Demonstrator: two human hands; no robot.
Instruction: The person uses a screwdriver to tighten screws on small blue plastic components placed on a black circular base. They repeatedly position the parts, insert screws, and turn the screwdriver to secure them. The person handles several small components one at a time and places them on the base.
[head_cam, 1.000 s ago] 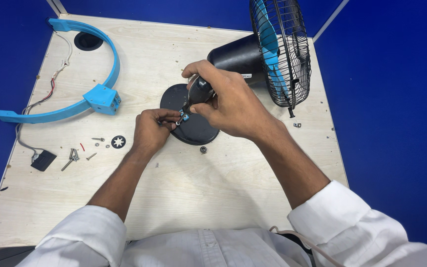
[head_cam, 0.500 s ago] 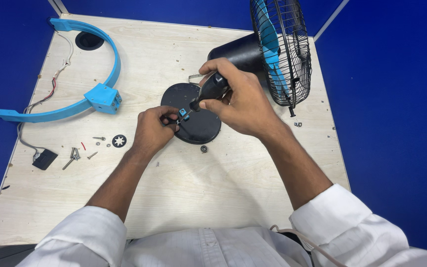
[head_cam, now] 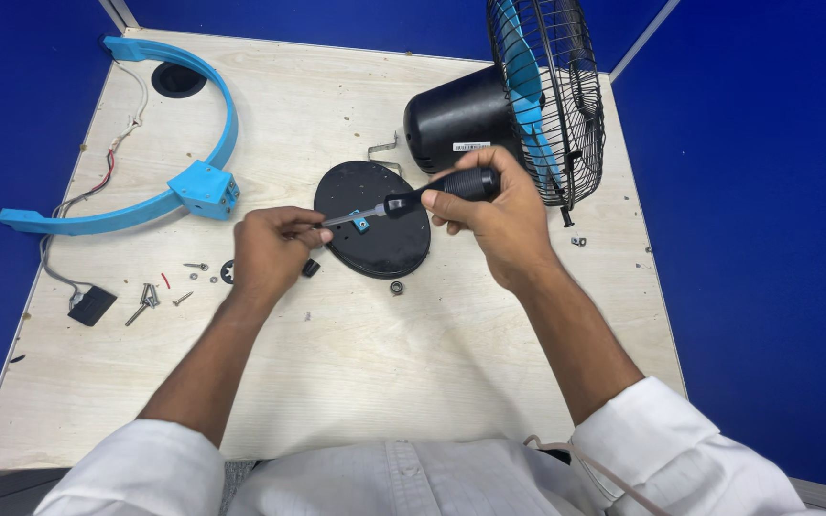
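Black round plate [head_cam: 375,225] lying flat mid-tabletop, small blue clip [head_cam: 361,224] on its centre. Screwdriver [head_cam: 413,197] laid nearly level across plate, black handle to the right, metal tip pointing left twd the clip. Right hand [head_cam: 494,215] wrapped shut round the handle. Left hand [head_cam: 274,250] at plate's left edge, fingers [head_cam: 310,229] pinched at the shaft tip; whether a screw sits between them, can't tell, too small.

Just beside plate: small black cap [head_cam: 310,268] near left thumb, small ring-shaped bit [head_cam: 397,287] below plate edge. Behind plate, black fan motor housing [head_cam: 451,124] w/ wire cage [head_cam: 549,96] and blue blades, lying on its side; bent metal clip [head_cam: 384,149] btwn housing and plate.

Risks, as judged: tip held at shallow angle, so could slip off a screw head and skid over plate or into left fingertips. Plate not clamped, could slide under sideways push. Loose screws [head_cam: 150,294] and a toothed washer [head_cam: 228,272] left of the wrist could get swept off by a forearm.

Farther left: blue curved stand arm [head_cam: 184,182] w/ red and white wires [head_cam: 112,158] running to a small black box [head_cam: 92,305].

Pale plywood tabletop [head_cam: 336,382], round cable hole [head_cam: 178,79] at far left corner. Blue partition walls [head_cam: 748,239] all round.
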